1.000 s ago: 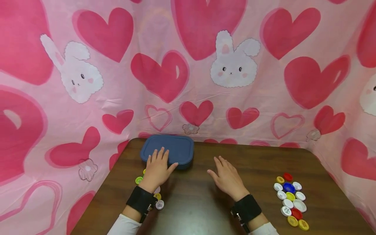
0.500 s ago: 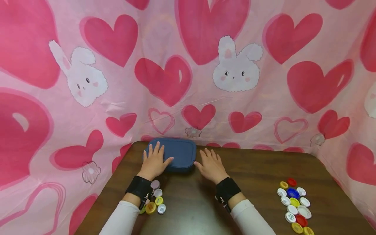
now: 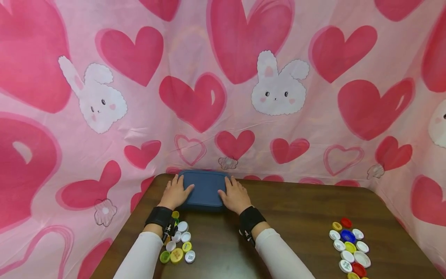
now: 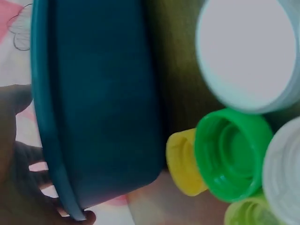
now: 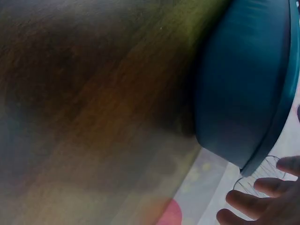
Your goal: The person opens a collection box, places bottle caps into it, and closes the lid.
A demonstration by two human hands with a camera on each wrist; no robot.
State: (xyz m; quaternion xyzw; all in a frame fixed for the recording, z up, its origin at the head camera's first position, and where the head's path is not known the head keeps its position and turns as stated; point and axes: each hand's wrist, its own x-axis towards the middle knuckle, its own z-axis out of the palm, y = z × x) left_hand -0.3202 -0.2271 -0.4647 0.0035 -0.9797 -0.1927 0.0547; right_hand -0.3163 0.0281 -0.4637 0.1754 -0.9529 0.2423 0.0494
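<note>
A dark blue lidded box point(image 3: 203, 190) sits at the back of the table in the head view, between both hands. My left hand point(image 3: 173, 194) lies along the box's left edge, its thumb over the lid. In the left wrist view the fingers point(image 4: 35, 176) meet the lid's rim, partly hidden behind it. My right hand point(image 3: 235, 197) is at the box's right edge, thumb at the lid. The right wrist view shows its fingers point(image 5: 251, 202) spread and extended past the box corner.
Several bottle caps, among them a large yellow cap point(image 3: 176, 255) and a green cap point(image 4: 234, 154), lie near the left forearm. More caps, including a blue cap point(image 3: 347, 236), form a group at the right of the brown table point(image 3: 289, 217). A pink heart-print cloth point(image 3: 237, 112) hangs behind.
Both hands have moved to the box. The left went from over the lid to its left edge, and the right came leftward across the table to its right edge.
</note>
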